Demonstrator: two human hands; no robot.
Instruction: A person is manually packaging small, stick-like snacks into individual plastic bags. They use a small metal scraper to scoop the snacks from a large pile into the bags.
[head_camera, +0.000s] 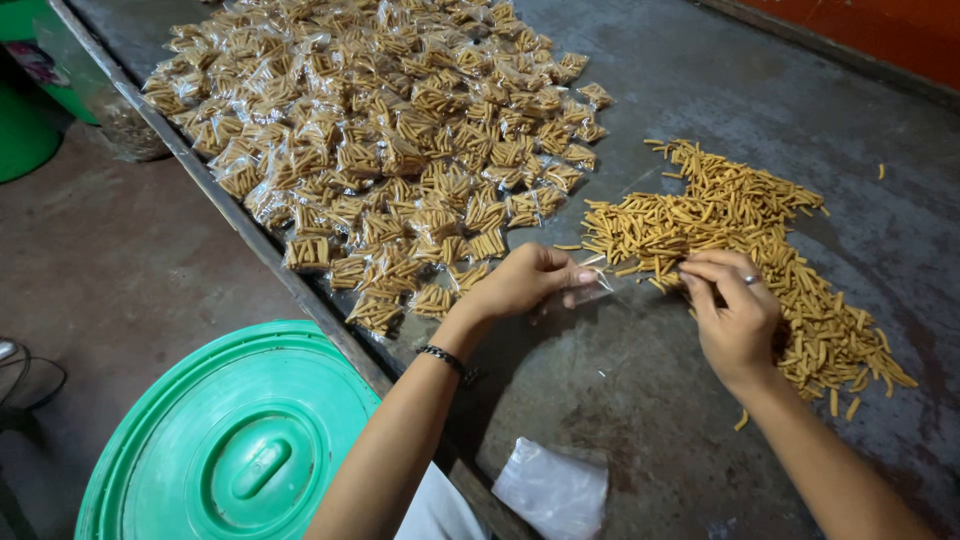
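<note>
Golden snack sticks (745, 235) loose at centre right | filled packets (385, 140) heaped upper left, many done | left hand (525, 280) pinches clear bag (598, 283) | right hand (735, 310) gathers sticks | large loose pile remains

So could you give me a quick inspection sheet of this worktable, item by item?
Surface: grey, worn table, stained.
Job's things: loose snack sticks spread at right; filled packets heaped at left; small clear bag between the hands.
Clutter: stack of empty bags near the table edge.
Fingers: left hand pinches the clear bag; right hand gathers sticks, ring on one finger.
Cables: nothing seen.
Surroundings: green bin lid on the floor, orange wall behind.
</note>
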